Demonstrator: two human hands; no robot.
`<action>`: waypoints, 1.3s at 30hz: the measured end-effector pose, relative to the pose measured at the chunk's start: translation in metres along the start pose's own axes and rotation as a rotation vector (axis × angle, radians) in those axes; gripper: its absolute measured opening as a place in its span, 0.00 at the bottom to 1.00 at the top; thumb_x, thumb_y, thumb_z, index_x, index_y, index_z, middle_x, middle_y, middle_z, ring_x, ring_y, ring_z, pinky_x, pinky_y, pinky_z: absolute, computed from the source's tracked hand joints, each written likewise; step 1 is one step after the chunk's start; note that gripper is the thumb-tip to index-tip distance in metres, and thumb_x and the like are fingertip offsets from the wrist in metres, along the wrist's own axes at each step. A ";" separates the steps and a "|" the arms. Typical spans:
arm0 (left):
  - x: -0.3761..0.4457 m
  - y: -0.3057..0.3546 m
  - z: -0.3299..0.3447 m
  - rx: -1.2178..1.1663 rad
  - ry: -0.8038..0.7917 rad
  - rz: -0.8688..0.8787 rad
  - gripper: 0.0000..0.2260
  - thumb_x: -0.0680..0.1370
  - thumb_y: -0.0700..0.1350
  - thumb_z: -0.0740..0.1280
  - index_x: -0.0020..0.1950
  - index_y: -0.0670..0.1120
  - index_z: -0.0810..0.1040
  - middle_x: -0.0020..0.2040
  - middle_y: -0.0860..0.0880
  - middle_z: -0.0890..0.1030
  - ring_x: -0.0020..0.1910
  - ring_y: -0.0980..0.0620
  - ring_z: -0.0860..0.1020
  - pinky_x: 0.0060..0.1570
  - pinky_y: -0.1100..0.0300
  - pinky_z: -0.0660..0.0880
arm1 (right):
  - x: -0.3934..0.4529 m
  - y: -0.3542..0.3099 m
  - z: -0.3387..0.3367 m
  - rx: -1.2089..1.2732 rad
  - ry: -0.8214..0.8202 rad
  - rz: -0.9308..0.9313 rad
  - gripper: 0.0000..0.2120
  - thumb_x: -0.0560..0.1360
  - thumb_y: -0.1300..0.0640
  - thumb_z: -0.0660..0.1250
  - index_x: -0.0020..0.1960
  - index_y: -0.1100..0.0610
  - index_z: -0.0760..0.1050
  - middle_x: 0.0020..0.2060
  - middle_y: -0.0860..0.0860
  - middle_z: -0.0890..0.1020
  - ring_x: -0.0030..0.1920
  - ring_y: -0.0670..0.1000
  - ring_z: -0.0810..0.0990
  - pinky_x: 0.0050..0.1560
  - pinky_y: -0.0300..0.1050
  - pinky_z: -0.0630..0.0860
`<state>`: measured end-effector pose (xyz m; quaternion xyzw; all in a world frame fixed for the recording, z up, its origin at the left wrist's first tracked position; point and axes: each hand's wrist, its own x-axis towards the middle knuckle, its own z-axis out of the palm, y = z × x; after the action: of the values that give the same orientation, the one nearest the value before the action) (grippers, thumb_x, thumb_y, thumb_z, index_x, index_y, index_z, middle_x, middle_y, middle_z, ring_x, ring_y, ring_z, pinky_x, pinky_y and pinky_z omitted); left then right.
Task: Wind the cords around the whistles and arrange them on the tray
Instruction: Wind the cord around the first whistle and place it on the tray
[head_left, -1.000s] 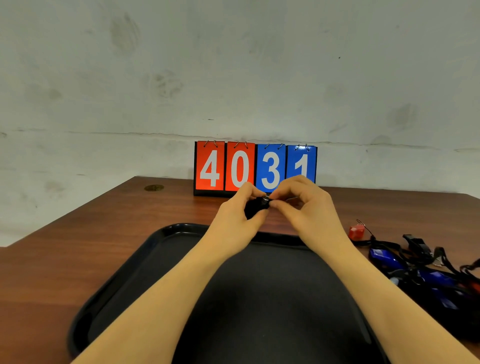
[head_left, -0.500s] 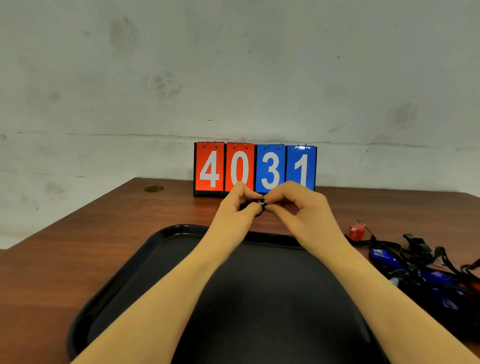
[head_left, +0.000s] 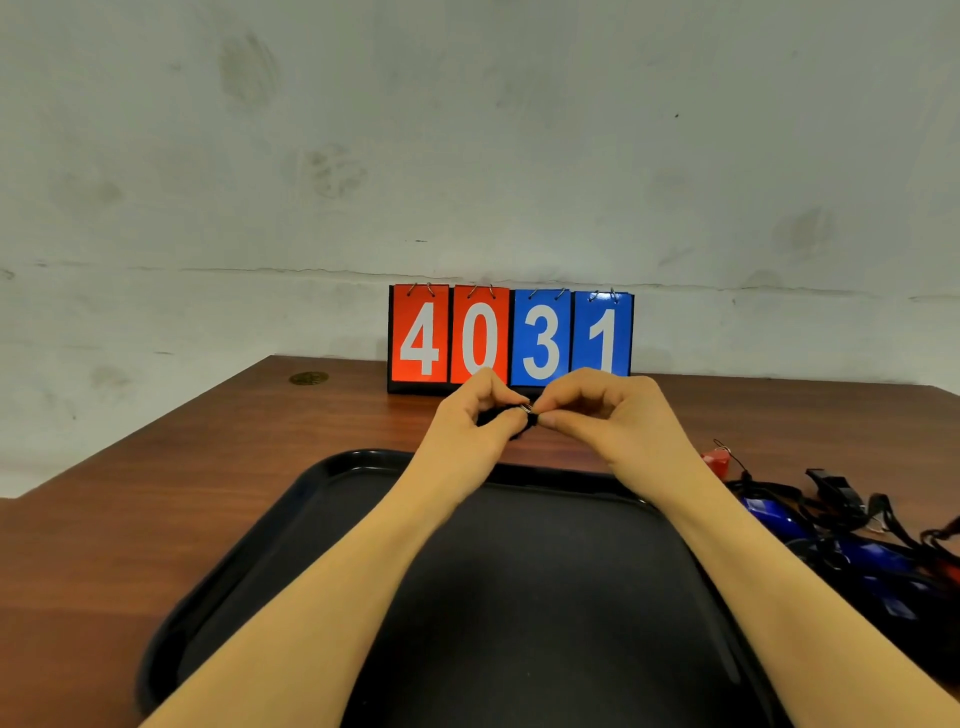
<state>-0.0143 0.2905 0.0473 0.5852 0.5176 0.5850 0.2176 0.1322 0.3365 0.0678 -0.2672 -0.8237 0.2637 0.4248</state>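
Step in hand, by your grip: winding cord on first whistle; tray (head_left: 311, 499) below your forearms holds nothing visible.

Your left hand (head_left: 470, 426) curls round black whistle (head_left: 498, 415), body mostly hidden in palm. Your right hand (head_left: 608, 415) pinches at small metal ring (head_left: 526, 408), thumb and forefinger closed on it or on cord end; cannot tell which.

Whistle held above tray's far rim, between both sets of fingertips.

Next move likely: tuck end, then set whistle on tray. Loose whistles (head_left: 831, 530) wait on table (head_left: 156, 467), right of tray.

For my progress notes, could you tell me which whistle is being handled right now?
The black whistle, pinched between the left hand and right hand; the others lie on the table.
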 end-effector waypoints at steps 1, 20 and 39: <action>0.000 0.000 0.000 0.006 -0.001 0.003 0.01 0.76 0.39 0.65 0.47 0.43 0.74 0.46 0.48 0.80 0.49 0.53 0.78 0.50 0.64 0.75 | 0.000 0.000 0.000 -0.023 -0.002 -0.005 0.06 0.72 0.62 0.69 0.45 0.53 0.80 0.42 0.46 0.82 0.47 0.42 0.79 0.52 0.30 0.74; -0.001 0.001 0.005 0.035 -0.214 -0.023 0.05 0.79 0.40 0.58 0.49 0.49 0.71 0.52 0.51 0.78 0.56 0.56 0.76 0.60 0.53 0.74 | -0.001 0.003 0.007 -0.341 -0.017 -0.098 0.09 0.68 0.64 0.69 0.38 0.56 0.69 0.33 0.45 0.71 0.33 0.44 0.69 0.39 0.30 0.70; 0.001 -0.006 0.002 0.131 -0.114 -0.069 0.05 0.81 0.45 0.56 0.54 0.47 0.71 0.53 0.49 0.77 0.54 0.54 0.76 0.56 0.61 0.72 | 0.002 0.003 0.000 -0.306 -0.103 -0.152 0.06 0.73 0.64 0.66 0.45 0.54 0.74 0.43 0.47 0.76 0.44 0.45 0.78 0.49 0.31 0.75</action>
<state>-0.0148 0.2943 0.0426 0.6124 0.5615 0.5077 0.2278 0.1324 0.3399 0.0669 -0.2519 -0.8927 0.1160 0.3551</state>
